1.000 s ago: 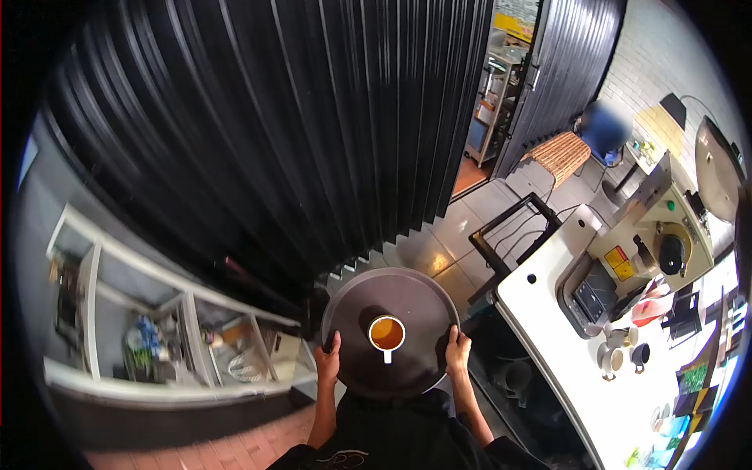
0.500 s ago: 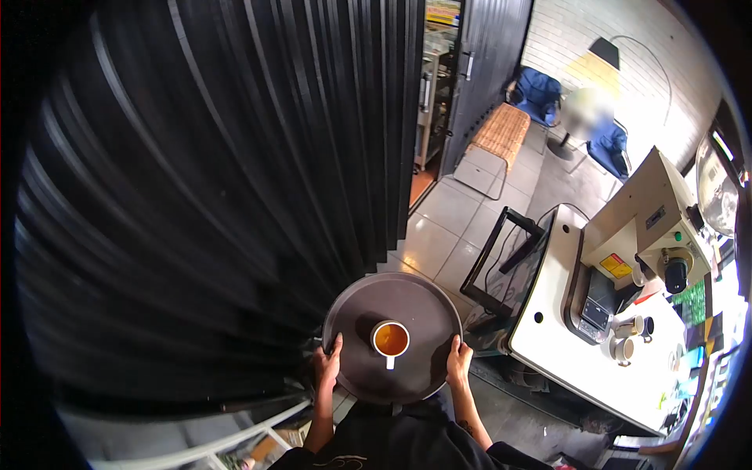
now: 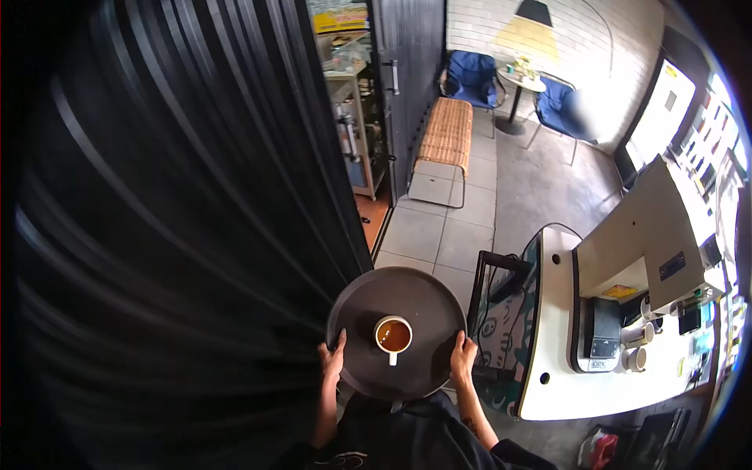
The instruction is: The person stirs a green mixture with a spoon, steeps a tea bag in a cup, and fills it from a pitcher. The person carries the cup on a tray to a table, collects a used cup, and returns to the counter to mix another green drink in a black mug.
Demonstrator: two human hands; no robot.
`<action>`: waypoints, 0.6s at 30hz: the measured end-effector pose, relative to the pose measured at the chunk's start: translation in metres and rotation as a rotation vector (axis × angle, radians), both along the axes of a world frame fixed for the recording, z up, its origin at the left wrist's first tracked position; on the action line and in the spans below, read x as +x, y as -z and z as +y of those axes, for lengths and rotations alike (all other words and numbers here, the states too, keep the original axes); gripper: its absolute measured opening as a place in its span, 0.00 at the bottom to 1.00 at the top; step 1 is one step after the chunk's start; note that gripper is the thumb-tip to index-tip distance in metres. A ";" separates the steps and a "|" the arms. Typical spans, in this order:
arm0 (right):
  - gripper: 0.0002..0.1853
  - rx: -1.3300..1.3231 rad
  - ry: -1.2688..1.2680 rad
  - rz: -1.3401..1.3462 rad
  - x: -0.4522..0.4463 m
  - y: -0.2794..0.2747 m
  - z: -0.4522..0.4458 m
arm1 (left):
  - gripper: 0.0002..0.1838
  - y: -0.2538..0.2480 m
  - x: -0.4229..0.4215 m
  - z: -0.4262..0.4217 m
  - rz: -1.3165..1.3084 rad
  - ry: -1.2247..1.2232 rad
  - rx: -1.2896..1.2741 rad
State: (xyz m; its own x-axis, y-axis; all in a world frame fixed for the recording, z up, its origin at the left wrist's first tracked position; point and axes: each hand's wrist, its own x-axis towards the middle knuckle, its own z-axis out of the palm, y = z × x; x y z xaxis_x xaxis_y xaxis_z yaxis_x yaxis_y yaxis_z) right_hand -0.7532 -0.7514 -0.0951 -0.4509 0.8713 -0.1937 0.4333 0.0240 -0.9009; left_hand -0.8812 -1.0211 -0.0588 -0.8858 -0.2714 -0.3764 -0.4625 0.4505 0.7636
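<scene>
A round dark brown tray (image 3: pixel 431 313) is held level in front of my body. My left hand (image 3: pixel 333 359) grips its left rim, thumb on top and fingers underneath. On the opposite rim my right hand (image 3: pixel 463 356) holds it the same way. Near the middle of the tray stands a white cup (image 3: pixel 393 336) of amber-brown liquid, upright, its handle pointing toward me. Neither hand touches the cup. The fingers beneath the tray are hidden.
Black corrugated wall (image 3: pixel 211 196) runs along the left to an open doorway (image 3: pixel 368 211). At right, a white counter (image 3: pixel 548 329) carries a large cream machine (image 3: pixel 650 235) and mugs (image 3: pixel 636 359). A wicker bench (image 3: pixel 446 133) and blue chairs (image 3: pixel 473 78) stand ahead on tiled floor.
My view has turned and moved forward, so the doorway, bench and chairs sit further left. The counter is closer. Tray and cup stay between my hands.
</scene>
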 end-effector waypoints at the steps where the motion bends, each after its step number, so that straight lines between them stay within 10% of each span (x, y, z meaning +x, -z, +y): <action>1: 0.27 -0.025 0.026 0.004 -0.011 -0.007 0.007 | 0.50 -0.008 -0.016 0.009 -0.004 0.029 -0.008; 18: 0.16 0.165 0.497 -0.087 -0.166 0.005 0.173 | 0.28 -0.011 -0.276 0.281 0.055 0.573 0.282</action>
State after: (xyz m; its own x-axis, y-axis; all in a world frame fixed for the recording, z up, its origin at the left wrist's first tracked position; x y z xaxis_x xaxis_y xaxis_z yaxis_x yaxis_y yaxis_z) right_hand -0.9195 -0.5786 -0.0997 0.0361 0.9979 -0.0545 0.5014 -0.0652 -0.8628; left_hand -1.1572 -0.7405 -0.0479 -0.8813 0.3535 -0.3137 -0.1644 0.3930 0.9047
